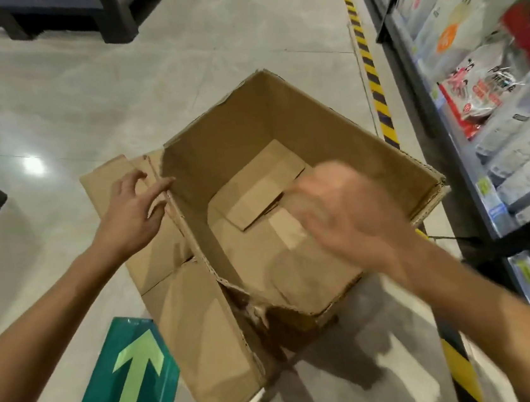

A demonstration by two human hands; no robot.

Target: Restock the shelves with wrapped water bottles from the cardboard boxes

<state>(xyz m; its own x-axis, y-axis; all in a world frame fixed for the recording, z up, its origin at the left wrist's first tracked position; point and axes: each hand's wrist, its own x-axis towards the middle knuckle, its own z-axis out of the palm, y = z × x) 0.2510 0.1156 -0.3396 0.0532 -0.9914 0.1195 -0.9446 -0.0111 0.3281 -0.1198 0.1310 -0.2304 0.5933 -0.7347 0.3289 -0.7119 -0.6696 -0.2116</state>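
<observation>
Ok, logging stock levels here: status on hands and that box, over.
Left hand open, fingertips on box's left rim. Right hand blurred over the box, holding nothing visible. Cardboard box empty, no bottles inside. Nothing in the way.

Your left hand [129, 213] and right hand [340, 205] are bare, without gloves, rings or watch, your forearms are uncovered to the frame edge, and the right hand appears motion-blurred.

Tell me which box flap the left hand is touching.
The left hand rests its fingers on the far flap folded outward flat on the box's left side; the nearer left flap hangs down, untouched.
</observation>
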